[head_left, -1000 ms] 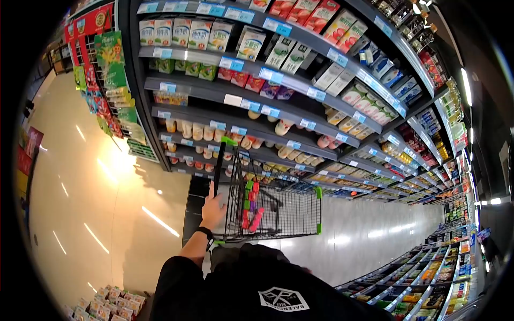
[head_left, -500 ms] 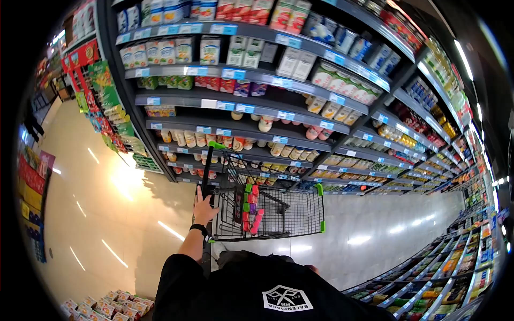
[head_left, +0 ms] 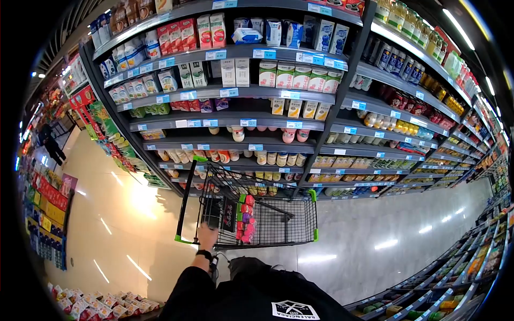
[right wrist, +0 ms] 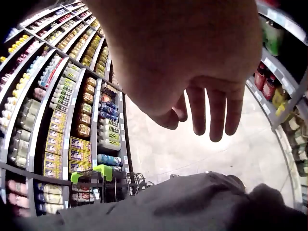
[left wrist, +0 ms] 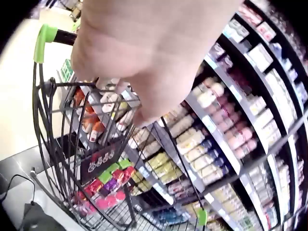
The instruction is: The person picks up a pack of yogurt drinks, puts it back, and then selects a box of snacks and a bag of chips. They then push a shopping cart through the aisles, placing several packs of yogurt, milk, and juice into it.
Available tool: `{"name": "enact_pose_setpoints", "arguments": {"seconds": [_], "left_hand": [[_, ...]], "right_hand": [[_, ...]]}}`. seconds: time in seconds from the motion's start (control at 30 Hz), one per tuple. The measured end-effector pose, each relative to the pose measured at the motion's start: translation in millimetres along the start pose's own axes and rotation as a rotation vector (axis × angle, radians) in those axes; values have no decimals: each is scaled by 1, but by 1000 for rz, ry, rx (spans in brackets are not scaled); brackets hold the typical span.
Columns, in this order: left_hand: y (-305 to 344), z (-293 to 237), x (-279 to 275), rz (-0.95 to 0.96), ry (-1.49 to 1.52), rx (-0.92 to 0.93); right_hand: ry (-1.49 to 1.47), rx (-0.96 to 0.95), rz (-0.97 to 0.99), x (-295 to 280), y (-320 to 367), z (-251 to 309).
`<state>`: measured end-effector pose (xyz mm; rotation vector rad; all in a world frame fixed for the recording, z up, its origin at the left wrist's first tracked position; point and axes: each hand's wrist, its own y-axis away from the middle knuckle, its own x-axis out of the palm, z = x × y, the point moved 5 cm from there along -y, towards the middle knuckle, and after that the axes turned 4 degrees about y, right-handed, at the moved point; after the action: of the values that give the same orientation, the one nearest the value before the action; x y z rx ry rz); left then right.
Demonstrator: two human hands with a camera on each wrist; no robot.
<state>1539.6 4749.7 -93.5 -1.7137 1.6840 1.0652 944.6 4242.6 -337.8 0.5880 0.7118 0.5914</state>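
A black wire shopping cart [head_left: 289,243] with green corner caps stands before me. My left hand [head_left: 208,235] is at the rear corner of its basket, on the side near my body. In the left wrist view the left hand [left wrist: 149,62] curls its fingers over the basket's wire rim, the fingertips partly hidden behind the hand. A row of small red, green, purple and pink packs [head_left: 246,216] lies in the basket. My right hand [right wrist: 211,106] hangs beside my body with loose fingers and nothing in them; the head view does not show it.
Long shelves [head_left: 214,93] of milk cartons and bottles run along the cart's far side. More shelves [head_left: 428,289] stand at lower right. A snack rack [head_left: 101,115] hangs at the shelf end. Packaged goods [head_left: 96,307] lie at lower left, and a person [head_left: 51,144] stands far left.
My left hand has moved from the cart's handle to the basket's rear corner. The cart's handle has shifted left in view, and the view has turned so more shelf shows on the right.
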Motion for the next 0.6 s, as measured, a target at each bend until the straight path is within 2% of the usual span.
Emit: {"name": "enact_pose_setpoints", "arguments": {"seconds": [0.03, 0.07, 0.1, 0.2, 0.23, 0.3, 0.4, 0.43, 0.47, 0.5, 0.57, 0.6], "left_hand": [[26, -19, 8, -131, -57, 197], [46, -37, 15, -35, -42, 222], [68, -59, 22, -55, 43, 231], [103, -99, 50, 41, 186, 271], [104, -103, 55, 36, 188, 267], [103, -117, 74, 55, 269, 450], [78, -134, 81, 139, 310, 431], [76, -161, 58, 143, 319, 438], [60, -164, 59, 79, 321, 494], [45, -181, 46, 28, 316, 551], [17, -231, 6, -34, 355, 579], [-9, -247, -4, -97, 371, 633]], "right_hand": [[61, 5, 0, -7, -2, 1], [48, 6, 4, -14, -6, 2], [2, 5, 19, -18, -15, 7], [-170, -17, 79, -30, 13, 79], [-213, -26, 92, -32, 19, 96], [-215, -2, 92, -21, 23, 127], [-155, 43, 87, -11, 35, 158], [-217, 14, 102, -7, 39, 166], [-281, -16, 117, -3, 35, 173], [-267, -60, 131, 1, 14, 157], [-414, -78, 94, 22, -72, 51], [-487, -89, 77, 28, -68, 46]]}}
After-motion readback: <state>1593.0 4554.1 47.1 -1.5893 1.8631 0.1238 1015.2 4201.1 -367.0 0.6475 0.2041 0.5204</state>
